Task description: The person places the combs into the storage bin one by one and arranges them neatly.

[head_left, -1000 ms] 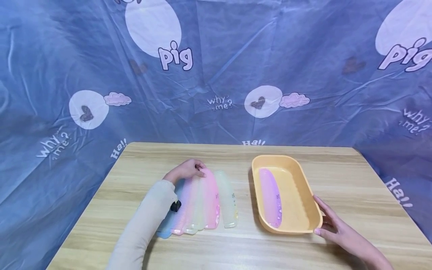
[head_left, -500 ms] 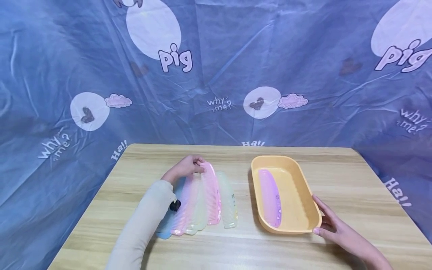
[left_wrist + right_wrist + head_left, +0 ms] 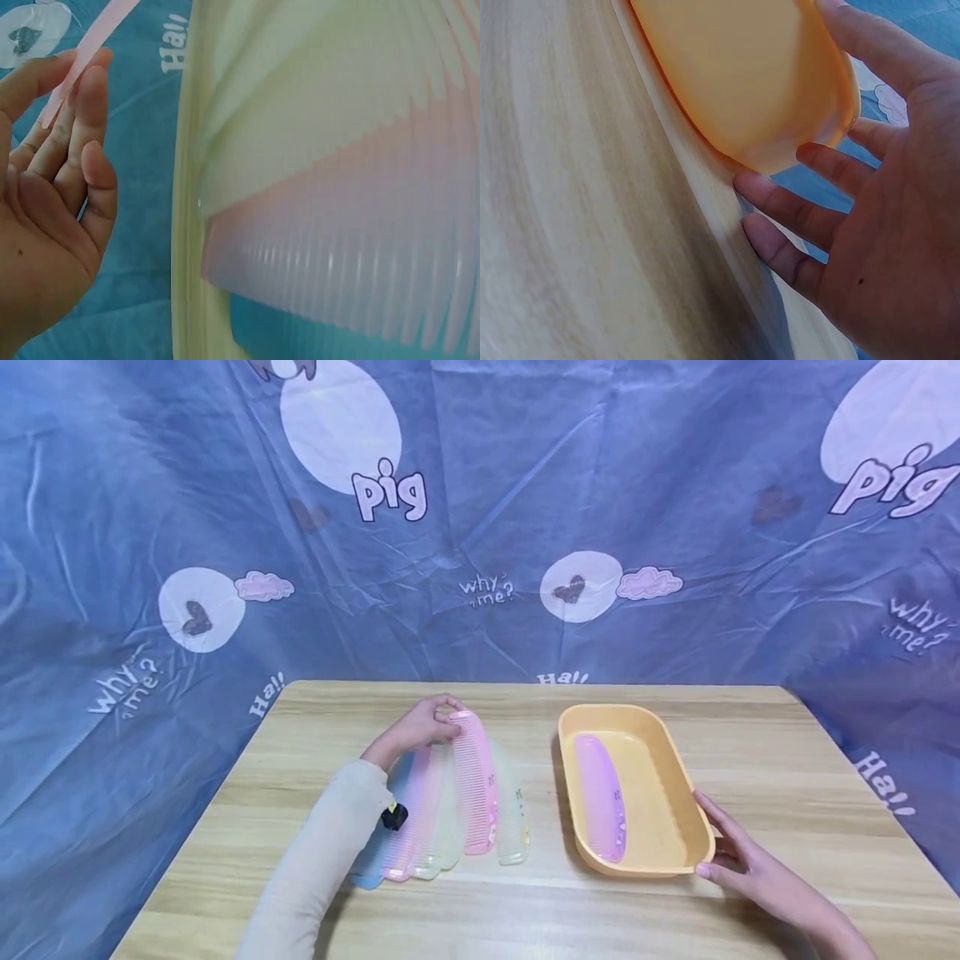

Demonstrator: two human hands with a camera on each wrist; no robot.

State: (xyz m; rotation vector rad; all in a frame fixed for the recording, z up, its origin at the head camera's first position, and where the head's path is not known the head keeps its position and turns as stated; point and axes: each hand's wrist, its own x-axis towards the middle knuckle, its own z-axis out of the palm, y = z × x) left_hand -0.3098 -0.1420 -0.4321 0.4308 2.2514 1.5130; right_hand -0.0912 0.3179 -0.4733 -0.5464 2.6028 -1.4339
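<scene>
My left hand pinches the top end of a pink comb between thumb and fingers. The left wrist view shows only a narrow strip of this comb, edge-on. Below and left of it lies a fan of overlapping combs: pale green ones, a pink-purple one and a blue one, partly hidden by my sleeve. On the right, my right hand holds the near right corner of a yellow-orange plastic basin. Its thumb and fingers lie on either side of that corner. Inside the basin rests a purple comb.
Another pale green comb lies on the wooden table, partly behind the pink comb. A blue printed cloth hangs behind and beside the table.
The left hand has lifted the pink comb off the fan and shifted it slightly to the right and away. The right hand and basin stay almost unmoved.
</scene>
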